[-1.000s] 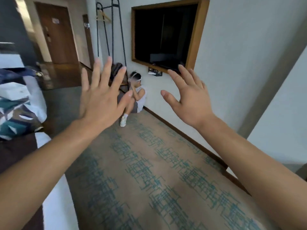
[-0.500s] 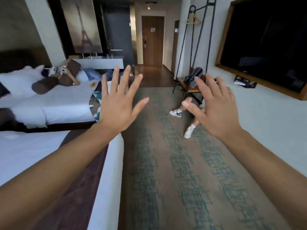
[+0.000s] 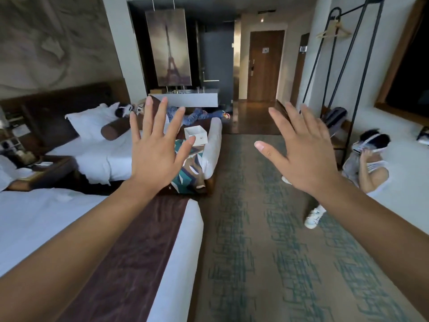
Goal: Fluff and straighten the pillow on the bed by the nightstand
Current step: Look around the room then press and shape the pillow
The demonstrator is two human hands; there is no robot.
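My left hand [image 3: 156, 151] and my right hand [image 3: 304, 154] are raised in front of me, fingers spread, holding nothing. Below my left arm lies the near bed [image 3: 34, 219] with white sheets and a dark brown runner [image 3: 144, 247]. A wooden nightstand [image 3: 46, 168] stands between the two beds at the left. At the left edge a white pillow [image 3: 5, 170] on the near bed peeks in, mostly cut off. The far bed [image 3: 104, 156] carries a white pillow [image 3: 90, 123] and a brown bolster [image 3: 113, 131]. Both hands are far from any pillow.
A person lies on the far bed [image 3: 192, 116], beside a white box [image 3: 196, 135]. Another person sits on the floor by the right wall [image 3: 369, 163]. A black coat rack [image 3: 334, 66] stands at the right. Patterned carpet [image 3: 267, 240] runs toward a wooden door [image 3: 264, 66].
My view has swung left from the right wall and TV to the beds and hallway. Both hands stay raised and spread in front of me.
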